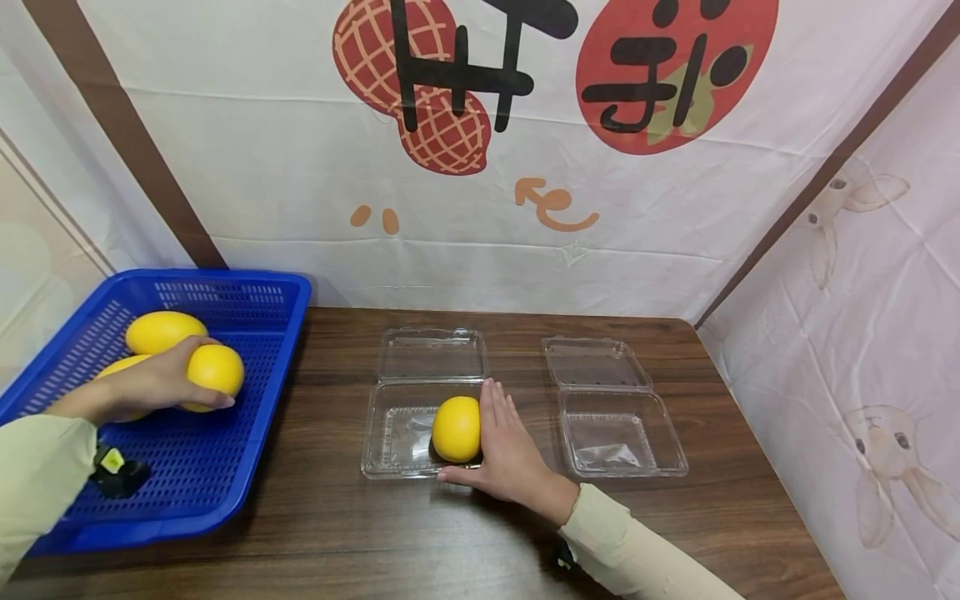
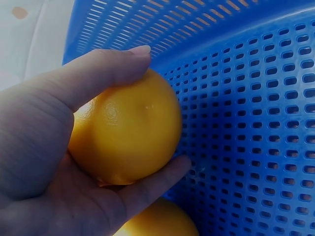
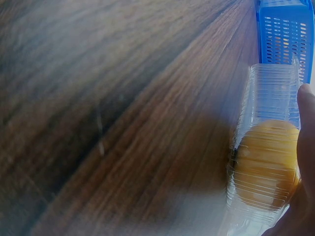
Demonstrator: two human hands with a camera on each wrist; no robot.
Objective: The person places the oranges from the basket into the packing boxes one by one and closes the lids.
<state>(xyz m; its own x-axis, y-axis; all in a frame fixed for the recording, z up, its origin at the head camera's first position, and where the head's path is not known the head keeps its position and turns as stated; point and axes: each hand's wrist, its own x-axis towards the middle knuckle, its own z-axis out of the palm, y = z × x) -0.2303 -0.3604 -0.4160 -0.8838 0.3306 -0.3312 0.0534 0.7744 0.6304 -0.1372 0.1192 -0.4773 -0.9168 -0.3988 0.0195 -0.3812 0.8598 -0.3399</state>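
Observation:
My left hand [image 1: 161, 379] grips a round, smooth yellow fruit [image 1: 216, 369] inside the blue basket [image 1: 258, 467]. In the left wrist view, the thumb lies over one side of this fruit [image 2: 133, 128] and a finger curves under the other. More yellow fruits [image 1: 165, 331] sit beside and behind that hand, partly hidden by it. A single yellow fruit [image 1: 456, 429] rests in the right half of the left clear plastic box [image 1: 386, 442]. My right hand [image 1: 513, 454] lies along that box's right side, fingers straight and thumb extended at the front edge, right beside the fruit.
A second clear plastic box [image 1: 660, 433], lid laid back, stands to the right on the wooden table [image 1: 375, 533]. The left box's lid [image 1: 431, 354] is also folded back. A printed cloth [image 1: 262, 167] hangs behind the table, another at the right.

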